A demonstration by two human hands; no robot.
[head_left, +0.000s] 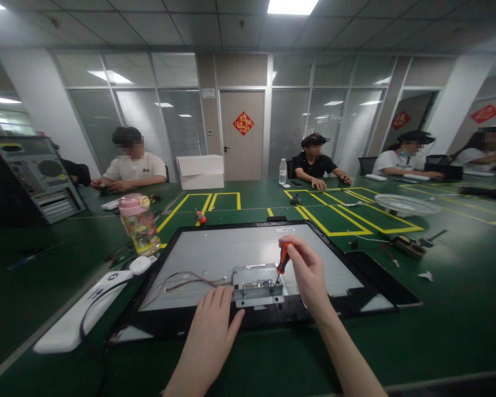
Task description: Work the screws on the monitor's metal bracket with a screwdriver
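Note:
A flat display panel [240,242] with a grey metal back and black frame lies on the green table in front of me. At its near middle sits a metal bracket [256,300] with a small circuit board and connectors. My right hand [308,270] is closed around an orange and black screwdriver [283,258], whose tip points down at the bracket's right side. Whether the tip sits in a screw cannot be made out. My left hand [215,314] rests with fingers stretched out on the panel's near edge, left of the bracket. Thin wires [190,280] run leftward from the bracket.
On the left are a white power bank-like device [86,314] with a black cable, a pink-lided bottle [138,223] and an open computer case [37,176]. A black slab [382,275] lies at right. Several people sit across the table, near a white box [200,172].

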